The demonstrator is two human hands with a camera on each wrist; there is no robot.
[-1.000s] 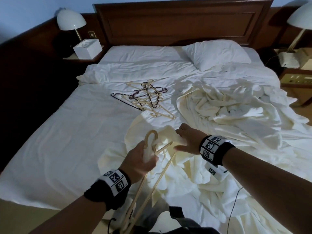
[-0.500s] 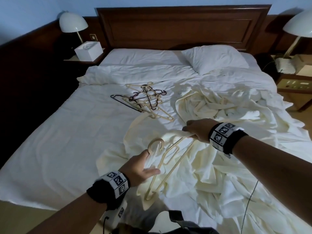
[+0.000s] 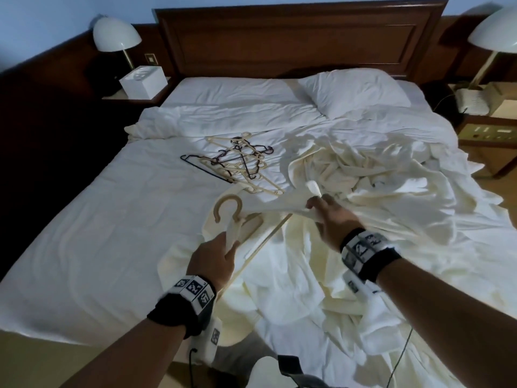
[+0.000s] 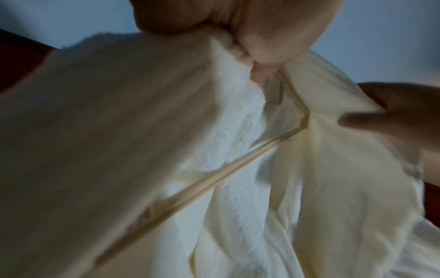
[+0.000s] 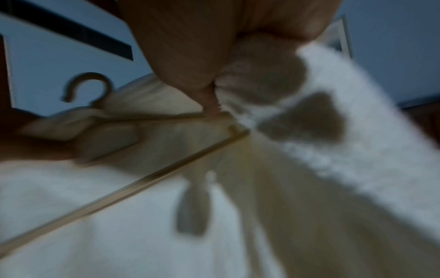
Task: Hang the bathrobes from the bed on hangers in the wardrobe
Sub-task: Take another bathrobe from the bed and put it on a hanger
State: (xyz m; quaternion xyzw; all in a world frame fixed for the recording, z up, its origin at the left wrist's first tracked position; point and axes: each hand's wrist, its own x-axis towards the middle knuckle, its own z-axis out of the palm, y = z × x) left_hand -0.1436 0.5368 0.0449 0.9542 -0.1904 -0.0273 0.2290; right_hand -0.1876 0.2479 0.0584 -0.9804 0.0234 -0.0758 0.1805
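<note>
A cream bathrobe (image 3: pixel 293 278) lies spread over the near right of the bed (image 3: pixel 84 247). My left hand (image 3: pixel 215 256) grips a beige plastic hanger (image 3: pixel 237 219) together with robe cloth just below its hook, which points up. The hanger's bar (image 4: pixel 214 178) runs under the robe fabric (image 4: pixel 119 131). My right hand (image 3: pixel 327 217) pinches the robe's edge at the hanger's far shoulder end (image 5: pixel 238 129). The right wrist view is blurred; the hanger's hook (image 5: pixel 88 86) shows at its left. More cream robes (image 3: pixel 377 177) lie rumpled behind.
A pile of several beige and dark hangers (image 3: pixel 240 161) lies mid-bed. A pillow (image 3: pixel 355 93) sits by the wooden headboard (image 3: pixel 293 37). Nightstands with white lamps (image 3: pixel 116 35) flank the bed; a white box (image 3: pixel 142 82) stands on the left one.
The hanger has swung from hanging down to nearly level with its hook up. My right hand has pulled the robe edge out along the hanger's right arm.
</note>
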